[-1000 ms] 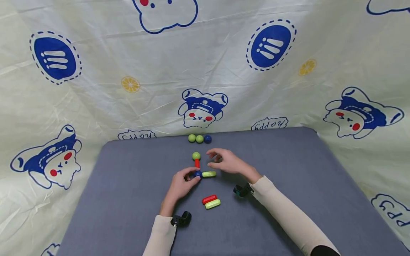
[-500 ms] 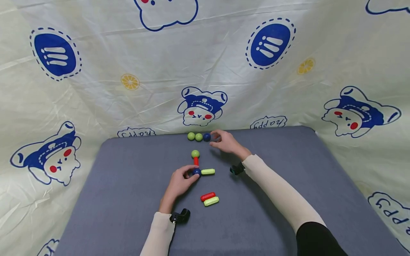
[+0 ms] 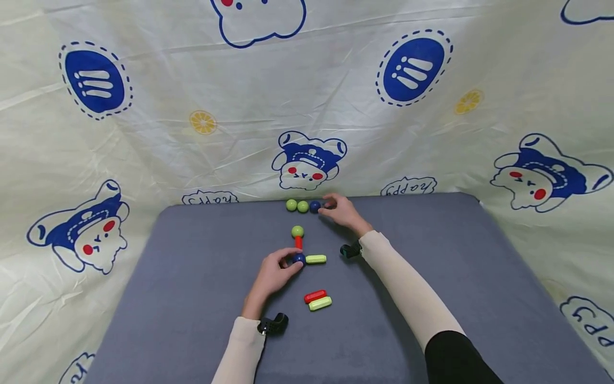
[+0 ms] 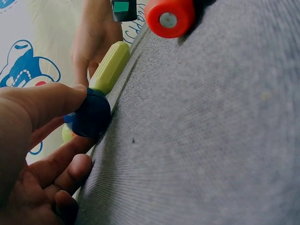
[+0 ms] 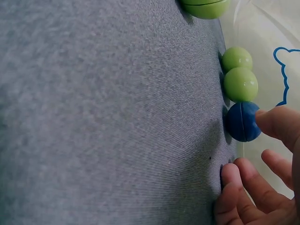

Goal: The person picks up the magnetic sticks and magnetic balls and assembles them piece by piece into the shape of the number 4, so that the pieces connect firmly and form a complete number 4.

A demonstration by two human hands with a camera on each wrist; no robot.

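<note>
A person's left hand (image 3: 273,276) pinches the near blue ball (image 3: 299,260), which is joined to a lime rod (image 3: 316,259) at its side and a red rod (image 3: 298,242) capped by a lime ball (image 3: 297,231), while across the grey tabletop (image 3: 216,256) the right hand (image 3: 346,213), fingers parted, reaches the far blue ball (image 3: 314,207). That ball sits at the end of a row, beside two lime spheres (image 3: 303,206); whether the fingertip overlapping it presses is hard to tell. A clean pickup probably calls for thumb and finger on opposite sides, then a draw away from the row lest its neighbours roll or cling; a steady left pinch should protect the joined pieces.
</note>
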